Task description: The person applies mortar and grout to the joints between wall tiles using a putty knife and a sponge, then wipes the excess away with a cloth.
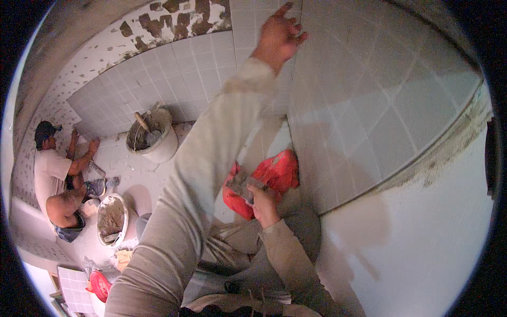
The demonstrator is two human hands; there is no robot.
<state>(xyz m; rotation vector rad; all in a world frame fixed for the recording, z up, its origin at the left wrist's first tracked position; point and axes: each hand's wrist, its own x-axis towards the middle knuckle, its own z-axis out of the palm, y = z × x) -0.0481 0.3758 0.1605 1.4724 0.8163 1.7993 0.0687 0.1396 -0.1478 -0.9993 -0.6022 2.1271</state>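
Note:
My left arm reaches up across the view, and my left hand (281, 39) is raised to the grey wall tiles (264, 16) near the corner. Its fingers are apart and nothing shows in them; whether they touch the tile I cannot tell. Lower down, my right hand (264, 205) is closed around a grey, flat, mortar-smeared piece (240, 183), whose exact kind is unclear. Just behind that piece, a crumpled red plastic bag (279, 170) lies by the foot of the tiled wall.
A bucket of mortar (168, 145) with a wooden-handled tool (141, 121) stands by the far wall. Another mortar bucket (127, 224) is at the left, beside a squatting co-worker (52, 177) whose hands are at the wall. A red object (99, 285) lies near loose tiles (74, 288).

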